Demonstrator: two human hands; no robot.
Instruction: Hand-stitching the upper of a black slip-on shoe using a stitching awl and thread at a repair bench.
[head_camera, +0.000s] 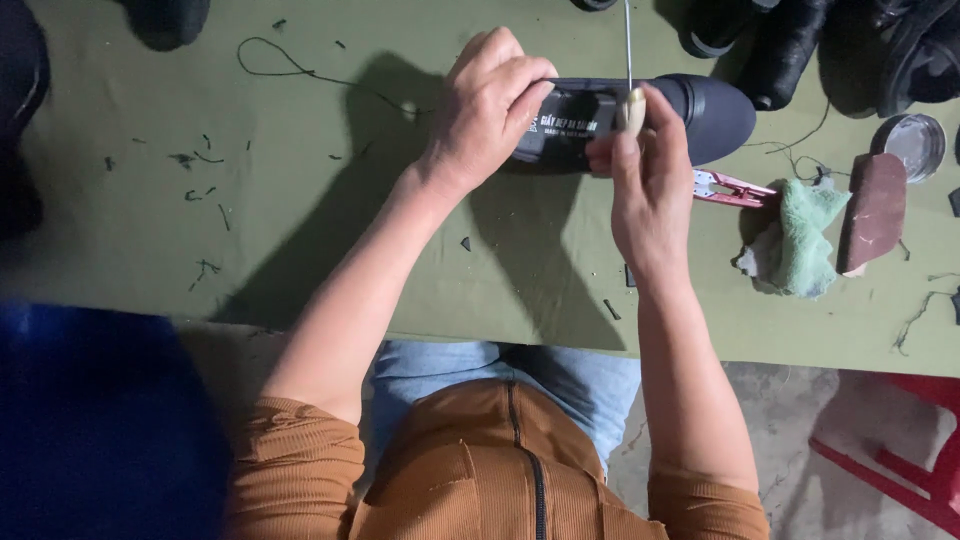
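A black shoe (715, 115) lies on its side on the green table cover (300, 250), toe to the right, with a printed insole showing. My left hand (490, 105) grips the shoe's heel end. My right hand (645, 170) pinches a small pale-handled tool (631, 108) whose thin metal shaft sticks up from the shoe's opening.
Red-handled snips (735, 186) lie just right of my right hand. Beyond them are a green cloth (805, 235), a brown block (875, 210) and a round metal tin (915, 143). More black shoes (790, 40) sit at the far edge. Thread scraps (270, 60) litter the left side.
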